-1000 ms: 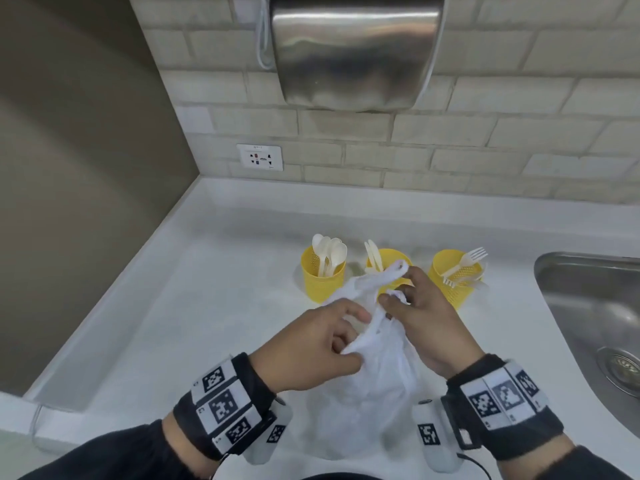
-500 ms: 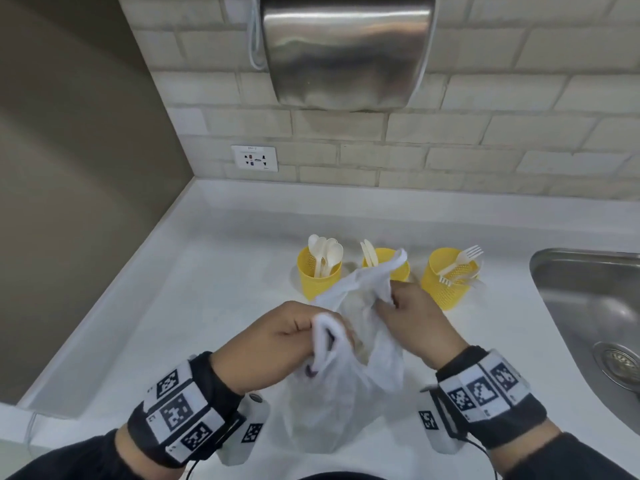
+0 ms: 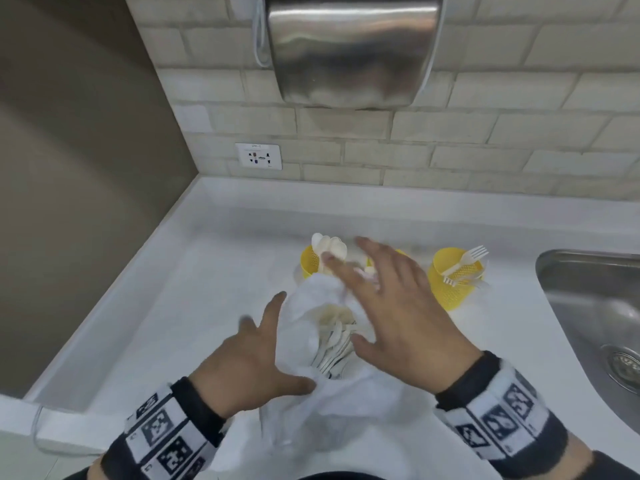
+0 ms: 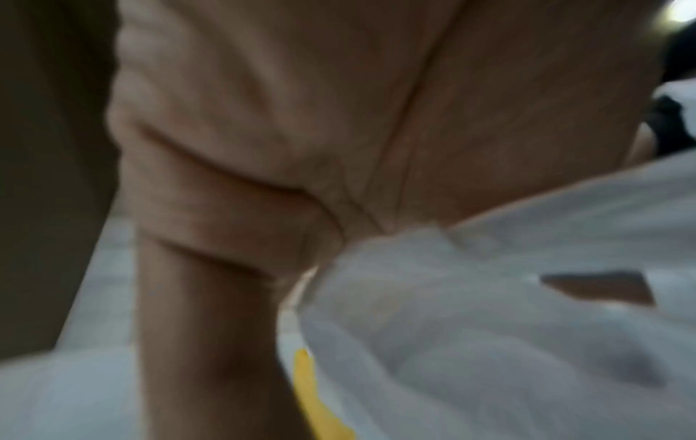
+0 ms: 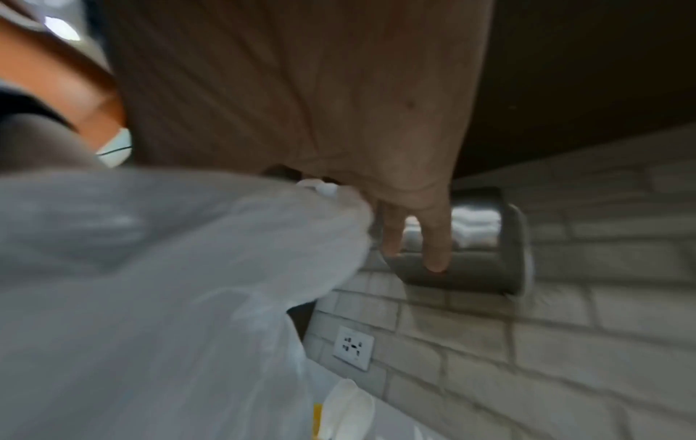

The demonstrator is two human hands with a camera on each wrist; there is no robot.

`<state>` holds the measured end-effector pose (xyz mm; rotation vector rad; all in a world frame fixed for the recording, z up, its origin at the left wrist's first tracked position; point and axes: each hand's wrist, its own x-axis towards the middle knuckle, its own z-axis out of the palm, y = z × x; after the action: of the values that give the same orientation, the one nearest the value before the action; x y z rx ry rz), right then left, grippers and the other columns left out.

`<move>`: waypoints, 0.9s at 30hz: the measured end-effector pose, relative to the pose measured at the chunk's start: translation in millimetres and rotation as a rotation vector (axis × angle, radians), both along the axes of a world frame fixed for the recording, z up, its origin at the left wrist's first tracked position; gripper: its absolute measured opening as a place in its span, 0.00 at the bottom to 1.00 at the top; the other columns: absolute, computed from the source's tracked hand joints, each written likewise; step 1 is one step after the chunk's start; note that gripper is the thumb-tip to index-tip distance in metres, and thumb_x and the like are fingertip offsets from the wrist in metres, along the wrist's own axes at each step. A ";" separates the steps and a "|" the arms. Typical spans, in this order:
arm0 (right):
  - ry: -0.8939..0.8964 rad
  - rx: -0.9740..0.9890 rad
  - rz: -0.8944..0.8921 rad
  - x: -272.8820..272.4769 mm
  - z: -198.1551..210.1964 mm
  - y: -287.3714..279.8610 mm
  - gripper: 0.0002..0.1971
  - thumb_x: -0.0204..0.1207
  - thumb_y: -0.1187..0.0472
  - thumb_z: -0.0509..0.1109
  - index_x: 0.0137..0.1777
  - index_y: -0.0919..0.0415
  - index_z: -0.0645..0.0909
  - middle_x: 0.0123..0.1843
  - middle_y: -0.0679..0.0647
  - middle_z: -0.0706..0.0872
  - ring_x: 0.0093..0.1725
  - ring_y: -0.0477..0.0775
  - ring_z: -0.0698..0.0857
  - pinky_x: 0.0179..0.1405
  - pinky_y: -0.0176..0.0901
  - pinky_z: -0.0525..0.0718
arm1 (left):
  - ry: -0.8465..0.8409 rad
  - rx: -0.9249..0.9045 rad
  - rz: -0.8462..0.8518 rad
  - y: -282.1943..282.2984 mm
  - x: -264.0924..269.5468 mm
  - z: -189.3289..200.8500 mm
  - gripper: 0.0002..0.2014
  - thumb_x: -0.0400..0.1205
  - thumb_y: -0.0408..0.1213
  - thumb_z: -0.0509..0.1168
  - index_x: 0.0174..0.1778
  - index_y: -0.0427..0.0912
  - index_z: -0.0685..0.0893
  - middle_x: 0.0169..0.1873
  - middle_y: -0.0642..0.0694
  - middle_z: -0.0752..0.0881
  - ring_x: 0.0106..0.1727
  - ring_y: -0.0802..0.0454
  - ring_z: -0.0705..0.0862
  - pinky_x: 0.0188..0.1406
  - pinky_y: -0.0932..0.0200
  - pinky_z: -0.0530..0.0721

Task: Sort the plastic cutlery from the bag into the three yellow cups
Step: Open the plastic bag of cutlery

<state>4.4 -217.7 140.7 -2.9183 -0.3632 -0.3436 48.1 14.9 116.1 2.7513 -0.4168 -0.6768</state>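
A white plastic bag (image 3: 349, 407) lies on the counter in front of me, its mouth pulled wide. Several white plastic cutlery pieces (image 3: 334, 344) show inside it. My left hand (image 3: 263, 344) has its fingers spread at the bag's left edge, thumb resting on the plastic. My right hand (image 3: 388, 299), blurred, hovers flat over the bag's right side with straight fingers (image 5: 435, 244). Three yellow cups stand behind: the left cup (image 3: 309, 268) holds spoons, the middle cup (image 3: 400, 252) is mostly hidden by my right hand, and the right cup (image 3: 452, 289) holds forks. The bag (image 4: 489, 312) fills the left wrist view beside my palm.
A steel sink (image 3: 595, 306) is set into the counter at the right. A metal hand dryer (image 3: 349, 46) hangs on the tiled wall above the cups, with a wall socket (image 3: 258, 156) to its lower left. A brown side wall closes off the left.
Both hands have let go of the bag's handles and spread their fingers. The bag's mouth now gapes and shows the cutlery inside. The right hand has moved forward over the bag.
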 end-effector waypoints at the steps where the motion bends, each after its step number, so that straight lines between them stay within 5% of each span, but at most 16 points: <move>1: -0.001 -0.126 0.028 6.3 -3.2 7.4 0.60 0.63 0.51 0.80 0.89 0.37 0.45 0.88 0.59 0.57 0.84 0.69 0.64 0.78 0.73 0.68 | 0.086 -0.075 0.012 1.4 -0.1 0.2 0.66 0.66 0.64 0.80 0.86 0.66 0.35 0.57 0.51 0.79 0.51 0.52 0.85 0.47 0.58 0.87; 4: 0.061 -0.259 -0.002 31.1 -19.6 19.1 0.47 0.65 0.61 0.79 0.85 0.46 0.64 0.78 0.62 0.73 0.74 0.71 0.75 0.69 0.75 0.74 | 0.084 -0.270 0.008 5.1 -0.9 -2.8 0.48 0.74 0.45 0.76 0.86 0.62 0.54 0.49 0.55 0.88 0.45 0.56 0.89 0.45 0.55 0.89; 6: 0.075 -0.368 -0.041 42.4 -23.7 19.3 0.23 0.65 0.68 0.73 0.62 0.56 0.83 0.58 0.61 0.84 0.56 0.68 0.85 0.56 0.66 0.79 | 0.028 -0.448 0.073 10.9 -2.8 -1.0 0.38 0.76 0.34 0.72 0.79 0.64 0.66 0.45 0.55 0.91 0.44 0.58 0.89 0.49 0.52 0.89; 8: 0.054 -0.292 -0.105 45.1 -21.1 9.7 0.09 0.64 0.69 0.69 0.43 0.57 0.82 0.42 0.56 0.83 0.38 0.63 0.87 0.37 0.51 0.75 | 0.031 -0.675 0.196 19.6 -3.7 2.9 0.37 0.76 0.22 0.68 0.75 0.63 0.72 0.40 0.48 0.92 0.40 0.51 0.89 0.47 0.48 0.89; 11: 0.105 0.313 -0.272 38.8 -12.7 -15.2 0.08 0.67 0.64 0.61 0.28 0.56 0.68 0.27 0.55 0.72 0.30 0.65 0.76 0.31 0.49 0.66 | 0.179 -1.072 0.469 30.6 -5.2 21.4 0.32 0.75 0.20 0.68 0.73 0.53 0.80 0.37 0.39 0.90 0.33 0.46 0.85 0.40 0.50 0.82; 13: 0.148 0.790 -0.400 33.9 -10.2 -28.0 0.09 0.67 0.64 0.60 0.26 0.63 0.71 0.26 0.61 0.73 0.30 0.59 0.71 0.32 0.49 0.67 | 0.314 -1.249 0.653 36.4 -2.3 26.9 0.26 0.79 0.19 0.65 0.68 0.49 0.84 0.34 0.40 0.90 0.31 0.48 0.85 0.37 0.55 0.84; 17: 0.536 1.773 -0.593 22.2 -23.8 -33.9 0.11 0.67 0.72 0.57 0.28 0.62 0.78 0.31 0.56 0.77 0.31 0.59 0.77 0.35 0.44 0.75 | 0.685 -1.441 0.916 34.5 7.1 17.5 0.18 0.82 0.25 0.64 0.69 0.30 0.86 0.60 0.34 0.91 0.47 0.45 0.94 0.48 0.54 0.94; 21: 0.894 2.159 -0.609 6.8 -46.4 -39.1 0.10 0.60 0.65 0.60 0.39 0.62 0.81 0.41 0.59 0.86 0.41 0.65 0.85 0.50 0.49 0.86 | 0.976 -1.485 0.909 39.1 5.9 -6.6 0.44 0.56 0.20 0.87 0.71 0.20 0.81 0.68 0.26 0.85 0.55 0.35 0.93 0.47 0.47 0.95; 23: 0.870 2.171 -0.634 2.7 -56.6 -43.5 0.14 0.61 0.62 0.61 0.37 0.69 0.86 0.41 0.66 0.88 0.43 0.68 0.87 0.49 0.57 0.89 | 1.000 -1.453 0.906 37.4 3.2 -5.1 0.38 0.63 0.25 0.84 0.71 0.26 0.82 0.59 0.32 0.88 0.47 0.38 0.93 0.39 0.52 0.94; 25: 0.869 2.098 -0.639 -0.1 -54.0 -45.5 0.14 0.63 0.58 0.62 0.40 0.68 0.82 0.48 0.67 0.84 0.48 0.67 0.86 0.52 0.58 0.85 | 0.770 -1.248 0.920 33.7 1.5 -2.7 0.20 0.73 0.44 0.75 0.58 0.37 0.87 0.48 0.38 0.89 0.39 0.43 0.90 0.34 0.55 0.88; 27: 0.730 1.774 -0.626 -0.6 -48.5 -48.7 0.18 0.65 0.49 0.67 0.46 0.62 0.76 0.55 0.61 0.79 0.50 0.60 0.84 0.50 0.55 0.85 | 0.324 -0.785 0.682 35.4 -2.7 -2.1 0.28 0.70 0.68 0.71 0.59 0.52 0.84 0.57 0.45 0.84 0.52 0.46 0.86 0.46 0.54 0.82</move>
<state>3.8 -266.4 92.2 -1.1288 0.6608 0.2680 45.4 50.3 113.9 1.8123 0.2796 -0.5823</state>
